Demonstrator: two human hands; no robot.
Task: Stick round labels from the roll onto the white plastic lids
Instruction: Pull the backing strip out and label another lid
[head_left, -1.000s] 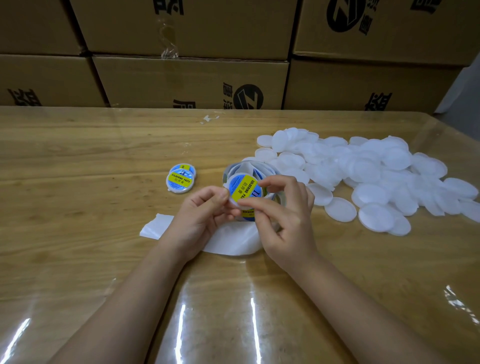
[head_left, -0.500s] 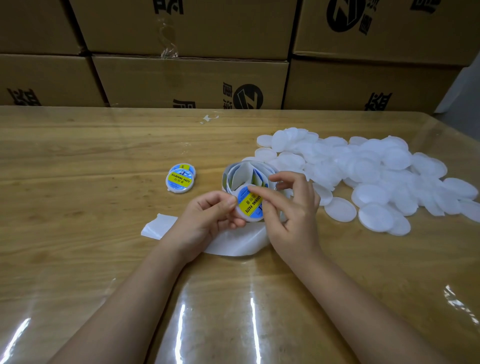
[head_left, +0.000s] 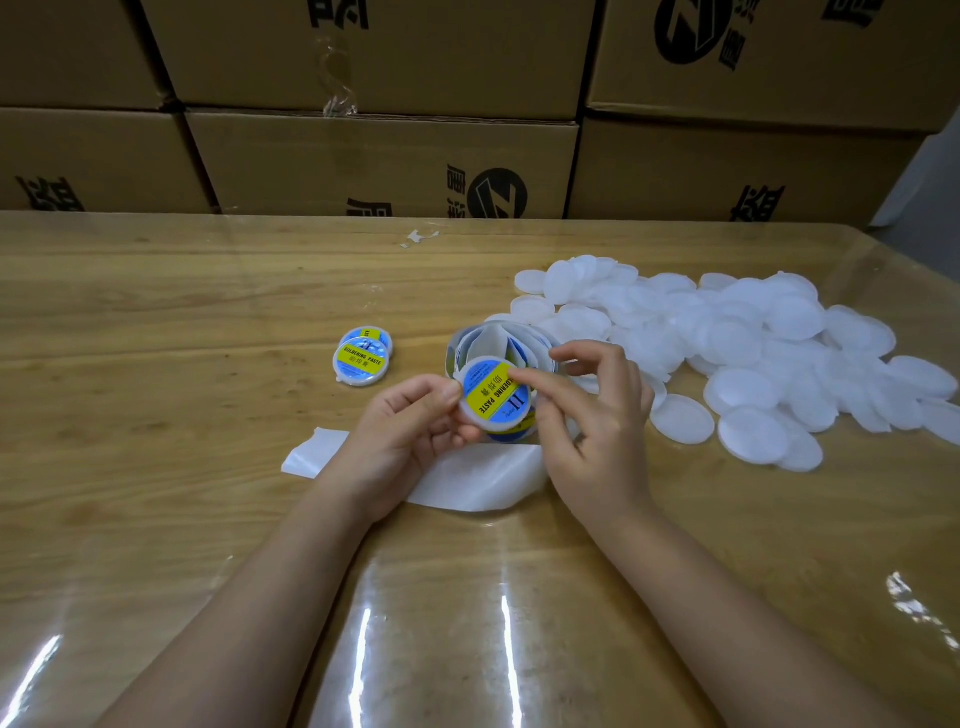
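Blue-and-yellow labelled lids (head_left: 362, 358), two of them stacked, are lying finished on the wooden table (head_left: 156, 338) at the left. Next along, the left hand (head_left: 402, 436) is pinching a third lid (head_left: 480, 420) by its edge between curled thumb and fingers, tilting it just in front of the label roll (head_left: 501, 338). The right hand (head_left: 592, 431) is pressing a fairly straight forefinger onto that lid's label (head_left: 497, 391), other fingers loosely spread, gripping nothing. Farther right, a big pile of bare white lids (head_left: 753, 353) is waiting, so most of the work is probably remaining.
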